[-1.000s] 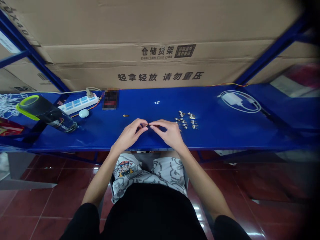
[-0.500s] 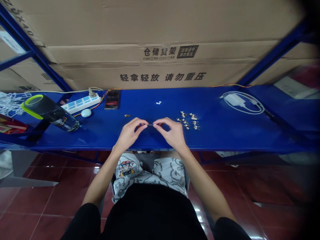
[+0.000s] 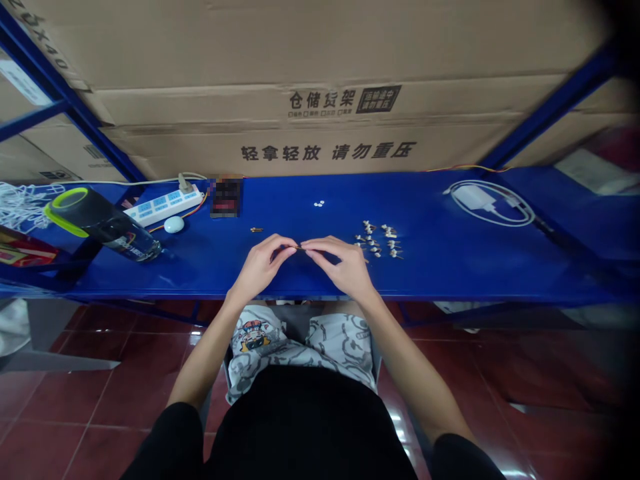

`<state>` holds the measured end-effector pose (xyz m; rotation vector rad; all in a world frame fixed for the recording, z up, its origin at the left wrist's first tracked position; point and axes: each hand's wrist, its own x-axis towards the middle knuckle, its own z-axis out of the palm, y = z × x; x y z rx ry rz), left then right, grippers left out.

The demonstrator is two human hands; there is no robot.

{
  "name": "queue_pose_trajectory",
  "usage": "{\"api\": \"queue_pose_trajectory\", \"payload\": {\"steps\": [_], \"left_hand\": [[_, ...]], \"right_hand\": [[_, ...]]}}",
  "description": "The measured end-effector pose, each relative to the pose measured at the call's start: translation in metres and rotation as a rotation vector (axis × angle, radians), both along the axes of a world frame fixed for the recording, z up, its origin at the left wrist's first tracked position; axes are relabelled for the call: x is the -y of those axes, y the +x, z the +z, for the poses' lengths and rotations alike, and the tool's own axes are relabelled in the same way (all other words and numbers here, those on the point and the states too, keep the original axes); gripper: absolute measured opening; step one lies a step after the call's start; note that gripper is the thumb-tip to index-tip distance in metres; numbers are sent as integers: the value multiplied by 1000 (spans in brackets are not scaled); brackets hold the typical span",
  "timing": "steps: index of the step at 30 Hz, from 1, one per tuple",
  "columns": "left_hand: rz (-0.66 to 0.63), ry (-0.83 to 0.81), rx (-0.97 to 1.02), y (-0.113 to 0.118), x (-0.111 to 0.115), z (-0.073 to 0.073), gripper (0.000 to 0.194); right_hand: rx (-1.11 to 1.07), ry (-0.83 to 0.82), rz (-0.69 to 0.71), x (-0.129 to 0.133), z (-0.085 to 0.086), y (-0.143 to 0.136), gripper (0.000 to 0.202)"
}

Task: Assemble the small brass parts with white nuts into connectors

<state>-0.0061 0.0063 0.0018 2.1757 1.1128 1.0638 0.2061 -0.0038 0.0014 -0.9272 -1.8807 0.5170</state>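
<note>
Over the front half of the blue tabletop (image 3: 435, 263), my left hand (image 3: 261, 265) and my right hand (image 3: 346, 264) meet fingertip to fingertip. Both are closed in a pinch on a thin metal pin (image 3: 299, 248); only a short bit of it shows between the fingers. Beyond my left hand lie a few small brass-coloured pins (image 3: 257, 230). Several small white-headed pieces with thin metal stems (image 3: 393, 244) are grouped beside my right hand. Farther back rest a few tiny white discs (image 3: 319, 203).
At the left a dark bottle (image 3: 117, 230) with a yellow-green loop lies tilted near a white power strip (image 3: 163, 207), a round white object (image 3: 174, 225) and a pixelated dark device (image 3: 226, 197). A charger with coiled white cable (image 3: 475, 198) lies right. Cardboard (image 3: 320, 53) stands behind.
My fingertips have come closer together, so less of the pin shows between them. The right hand has shifted slightly left towards the left hand.
</note>
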Motion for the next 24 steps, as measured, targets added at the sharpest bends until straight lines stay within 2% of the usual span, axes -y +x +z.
{"api": "queue_pose_trajectory", "payload": {"steps": [8,12,14,17,21,24], "left_hand": [[-17,-3,-17,0,0,-1,16],[59,-5,-46,0,-2,-5,15],[109,-1,-57,-1,-4,-7,14],[135,2,-70,-2,-5,-8,13],[125,-7,-79,-2,-5,-8,12],[109,-11,-86,-1,-5,-8,12]], "right_hand": [[13,7,-22,1,-1,0,17],[26,23,-135,-1,-1,-1,20],[36,46,-143,1,-1,-1,21],[121,13,-37,6,1,3,19],[302,-160,172,8,3,15,24],[333,-203,218,4,1,18,20]]}}
